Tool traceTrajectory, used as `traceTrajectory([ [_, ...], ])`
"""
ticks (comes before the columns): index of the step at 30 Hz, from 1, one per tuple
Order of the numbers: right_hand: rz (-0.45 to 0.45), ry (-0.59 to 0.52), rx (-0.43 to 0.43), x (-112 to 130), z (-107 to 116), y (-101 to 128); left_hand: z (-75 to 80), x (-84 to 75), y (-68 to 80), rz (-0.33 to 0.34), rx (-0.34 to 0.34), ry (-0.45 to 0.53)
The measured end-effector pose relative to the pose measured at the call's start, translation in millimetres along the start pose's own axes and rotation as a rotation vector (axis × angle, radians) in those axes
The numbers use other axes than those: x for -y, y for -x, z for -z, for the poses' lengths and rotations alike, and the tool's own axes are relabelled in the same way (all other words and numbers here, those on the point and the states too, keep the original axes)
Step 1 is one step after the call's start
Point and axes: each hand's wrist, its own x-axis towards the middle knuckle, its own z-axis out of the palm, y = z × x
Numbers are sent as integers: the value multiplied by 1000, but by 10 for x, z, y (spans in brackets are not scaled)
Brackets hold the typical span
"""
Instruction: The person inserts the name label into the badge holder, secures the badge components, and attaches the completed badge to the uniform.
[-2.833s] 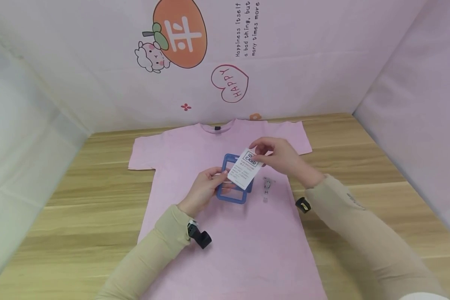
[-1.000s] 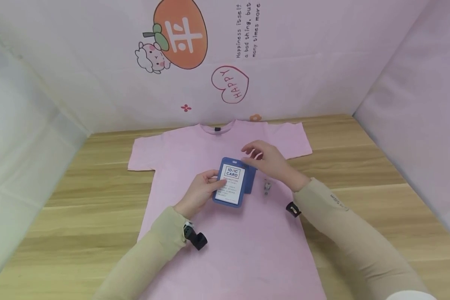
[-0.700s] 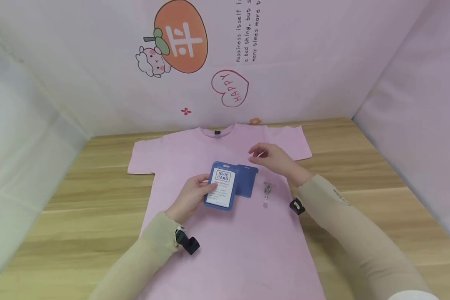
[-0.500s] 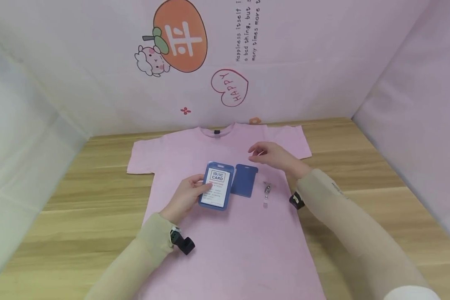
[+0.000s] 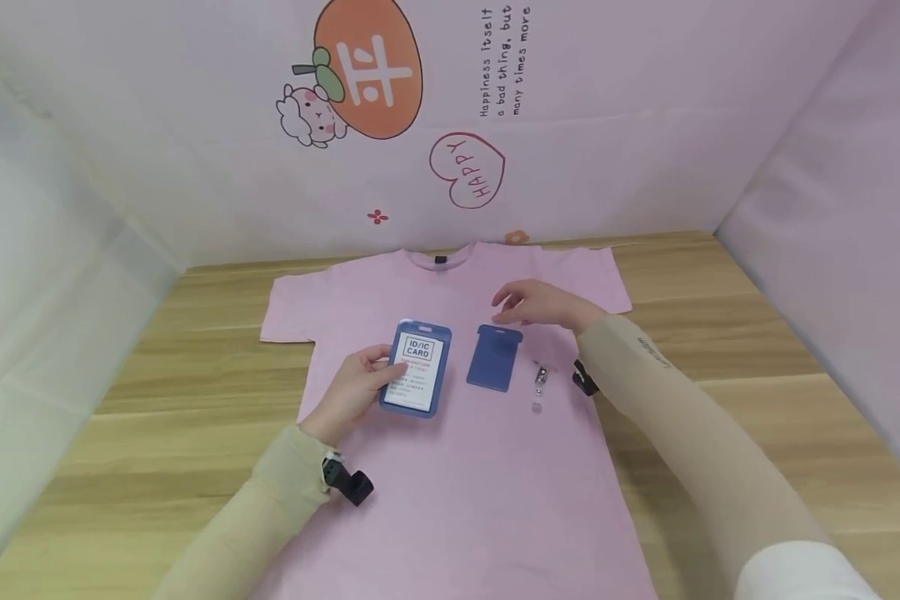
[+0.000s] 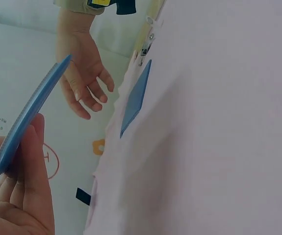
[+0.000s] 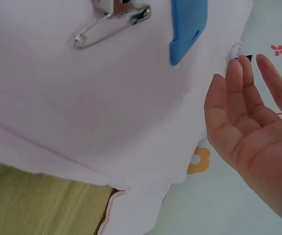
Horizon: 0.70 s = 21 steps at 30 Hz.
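In the head view my left hand (image 5: 348,390) grips a blue badge holder (image 5: 443,360) by its left side, thumb across the front. A white ID card (image 5: 416,382) sits inside its frame. To the right, a flat blue cover panel (image 5: 492,360) lies on the pink T-shirt (image 5: 450,500). My right hand (image 5: 543,302) hovers just past the panel's top edge, fingers loosely bent and holding nothing. The right wrist view shows those fingers (image 7: 234,88) apart from the panel (image 7: 190,24). The left wrist view shows the holder (image 6: 30,117) edge-on, raised off the shirt.
A small badge clip (image 5: 541,377) with a clear strap lies on the shirt, right of the panel; its safety pin (image 7: 114,32) shows in the right wrist view. The shirt is spread flat on a wooden table (image 5: 157,400). A printed backdrop (image 5: 607,125) stands behind.
Earlier my right hand held the card over the frame; now it sits inside and that hand has let go. My left hand has carried the holder left, uncovering the blue panel.
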Motion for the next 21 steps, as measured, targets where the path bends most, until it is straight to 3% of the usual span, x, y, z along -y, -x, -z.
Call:
traceTrajectory([
  [6, -2, 82, 7, -56, -30, -105, 8, -10, -1, 26, -6, 5],
  [21, -5, 266, 71, -128, -183, -181, -54, 29, -36, 11, 7, 31],
])
